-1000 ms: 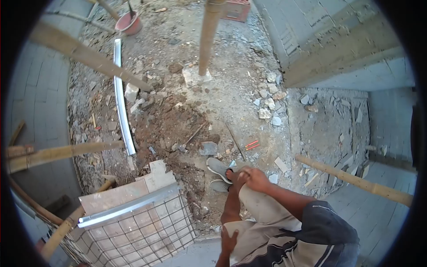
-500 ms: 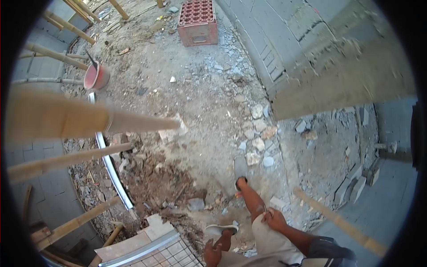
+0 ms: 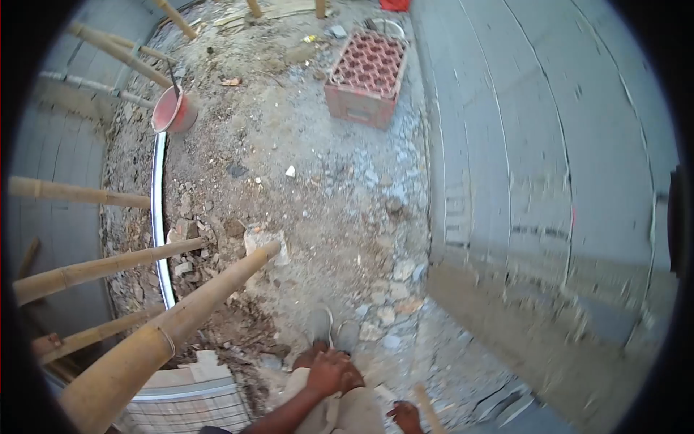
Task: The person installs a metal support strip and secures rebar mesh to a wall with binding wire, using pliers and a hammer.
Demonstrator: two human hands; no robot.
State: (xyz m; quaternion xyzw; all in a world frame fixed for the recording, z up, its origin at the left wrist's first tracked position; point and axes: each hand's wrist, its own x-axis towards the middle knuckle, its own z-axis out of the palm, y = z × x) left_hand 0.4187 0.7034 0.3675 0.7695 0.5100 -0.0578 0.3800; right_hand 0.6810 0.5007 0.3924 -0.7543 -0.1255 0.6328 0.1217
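My left hand is in front of my light shorts, above my knees, with its fingers drawn together. Whatever is between them, if anything, is too small to make out. Lower right, my right hand hangs beside the shorts, its fingers loosely bent and apart, near a bamboo pole. My two shoes stand side by side on the rubble ground. A thick bamboo pole slants up close on my left, its foot by a pale stone block.
A red bottle crate stands ahead beside the grey block wall. Left are a red bucket, a long metal strip and more bamboo poles. A wire grid lies lower left; broken stones lie by the right wall.
My view has turned right and the feet have come together. The left hand has risen in front of the shorts. The right hand, which held a small thin thing, has dropped lower.
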